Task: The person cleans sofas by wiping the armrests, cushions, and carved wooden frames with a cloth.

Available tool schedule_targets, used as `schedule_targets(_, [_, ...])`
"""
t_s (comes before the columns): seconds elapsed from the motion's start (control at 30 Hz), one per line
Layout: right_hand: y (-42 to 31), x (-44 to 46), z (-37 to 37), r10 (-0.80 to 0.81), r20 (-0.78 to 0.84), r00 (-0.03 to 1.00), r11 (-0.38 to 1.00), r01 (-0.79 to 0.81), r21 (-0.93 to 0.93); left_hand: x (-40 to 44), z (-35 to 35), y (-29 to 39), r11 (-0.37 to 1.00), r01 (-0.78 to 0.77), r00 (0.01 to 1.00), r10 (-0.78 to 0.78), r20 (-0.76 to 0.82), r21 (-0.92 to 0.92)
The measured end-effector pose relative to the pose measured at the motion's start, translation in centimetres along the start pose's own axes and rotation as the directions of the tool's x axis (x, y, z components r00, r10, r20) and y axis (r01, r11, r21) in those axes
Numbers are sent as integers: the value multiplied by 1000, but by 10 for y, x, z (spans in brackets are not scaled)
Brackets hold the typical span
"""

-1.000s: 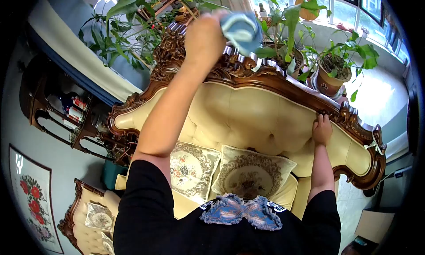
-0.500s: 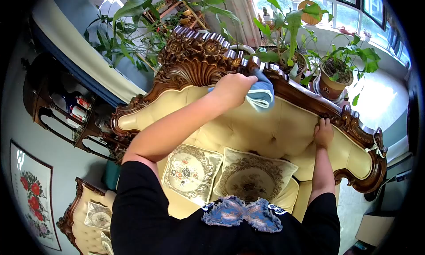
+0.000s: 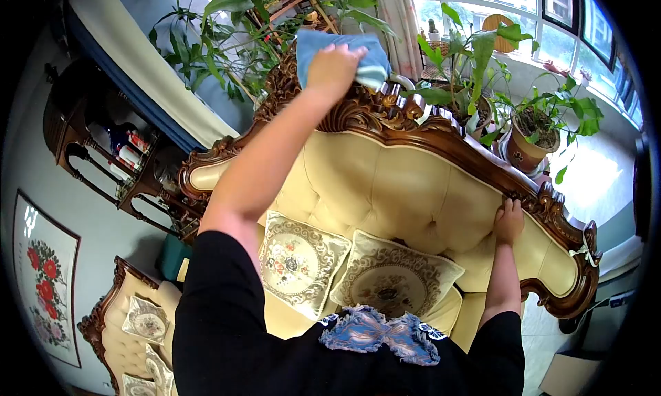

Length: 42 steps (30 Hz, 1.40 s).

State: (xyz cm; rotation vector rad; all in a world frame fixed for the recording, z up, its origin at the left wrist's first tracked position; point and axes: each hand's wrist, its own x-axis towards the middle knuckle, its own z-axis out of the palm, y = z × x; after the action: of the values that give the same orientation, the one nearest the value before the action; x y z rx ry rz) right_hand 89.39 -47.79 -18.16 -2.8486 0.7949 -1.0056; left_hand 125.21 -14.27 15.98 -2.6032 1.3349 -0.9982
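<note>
My left hand [image 3: 333, 71] presses a folded blue cloth [image 3: 372, 57] onto the carved crest at the top of a sofa's backrest. Its fingers lie over the cloth, which covers part of the carving. The sofa [image 3: 358, 169] has cream tufted upholstery and a dark brown wooden frame. Farther right, my right hand [image 3: 508, 222] rests at the upper edge of the backrest, its fingers curled against the wooden rail [image 3: 475, 163]. Two patterned cushions, a lighter one [image 3: 292, 260] and a darker one [image 3: 391, 275], lean on the seat below my arms.
Behind the backrest stand potted plants, one in a brown pot [image 3: 527, 148], near a window [image 3: 482, 14]. Leafy stems [image 3: 200, 59] reach close to the crest on the left. A dark wooden shelf [image 3: 103, 148] hangs on the left wall, above a second sofa [image 3: 127, 296].
My left hand has moved up and left along the crest with the cloth, which is now spread wider under the fingers. My right hand stays at the rail. The view has shifted slightly.
</note>
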Motion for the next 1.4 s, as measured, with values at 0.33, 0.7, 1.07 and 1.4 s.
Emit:
schedule_targets(0.33, [-5, 2, -5, 8, -27, 1000, 1000, -8, 11, -16, -83, 28, 947, -305, 929, 272, -252, -102])
schedule_targets(0.7, [2, -2, 2, -16, -49, 999, 999, 13, -48, -57, -14, -34, 998, 49, 991, -54, -125, -45])
schedule_targets(1.07, [-5, 1, -9, -18, -43, 999, 1000, 17, -22, -67, -73, -115, 738, 417, 721, -624, -302, -530])
schedule_targets(1.4, [-1, 1, -6, -4, 40, 999, 999, 5, -41, -72, -7, -160, 824, 430, 903, -398, 164, -369])
